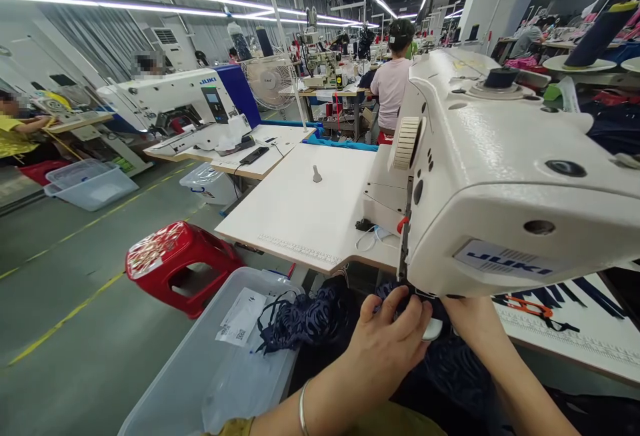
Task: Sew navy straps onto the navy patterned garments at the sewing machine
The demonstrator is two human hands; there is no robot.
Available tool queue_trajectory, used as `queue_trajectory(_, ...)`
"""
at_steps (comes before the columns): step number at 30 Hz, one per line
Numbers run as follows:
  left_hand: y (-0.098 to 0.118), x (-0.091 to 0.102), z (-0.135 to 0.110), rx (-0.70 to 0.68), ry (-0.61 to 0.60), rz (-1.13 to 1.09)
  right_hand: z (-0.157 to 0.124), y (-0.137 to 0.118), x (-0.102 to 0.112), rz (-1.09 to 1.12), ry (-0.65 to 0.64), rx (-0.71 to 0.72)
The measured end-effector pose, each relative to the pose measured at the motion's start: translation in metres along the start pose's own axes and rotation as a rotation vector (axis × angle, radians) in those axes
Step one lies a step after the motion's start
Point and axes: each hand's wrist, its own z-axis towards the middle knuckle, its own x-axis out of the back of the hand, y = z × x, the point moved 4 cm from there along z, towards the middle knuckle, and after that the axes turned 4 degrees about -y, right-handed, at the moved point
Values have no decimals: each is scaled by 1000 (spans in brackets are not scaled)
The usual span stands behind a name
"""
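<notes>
A white sewing machine (500,223) fills the right side, its needle area just above my fingers. My left hand (387,336), with a bangle at the wrist, has its fingers bent and pressed together on dark navy fabric under the machine head. My right hand (467,316) reaches in behind the head from the right, and its fingers are hidden. Navy patterned garment fabric (450,366) hangs below my hands. More navy garment pieces with thin straps (310,319) lie to the left, over the edge of a clear plastic bin (200,369).
Dark strips (597,296) and orange-handled snips (530,306) lie on the table at right. A grey cone-shaped piece (317,174) stands on the white tabletop (280,203). A red stool (180,266) is at left. Another machine (175,99) and a seated co-worker (393,83) are beyond.
</notes>
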Motion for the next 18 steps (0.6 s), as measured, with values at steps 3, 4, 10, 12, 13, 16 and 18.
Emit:
queue_trajectory(3, 1, 2, 1, 0, -30, 18, 2, -2, 1, -22, 26, 25)
queue_trajectory(4, 1, 2, 1, -2, -39, 24, 3, -4, 2, -32, 31, 40)
queue_trajectory(10, 1, 4, 1, 0, -48, 37, 4, -7, 3, -75, 14, 60)
queue_trajectory(12, 2, 2, 0, -9, -48, 31, 3, -6, 3, -62, 4, 26)
queue_trajectory(13, 2, 1, 0, -10, -45, 30, 3, -6, 3, -50, 4, 10)
queue_trajectory(16, 3, 1, -1, -3, -35, 39, 5, -3, 3, -2, -8, -17)
queue_trajectory(18, 3, 1, -3, 9, -41, 51, 6, 1, 2, 40, -35, -18)
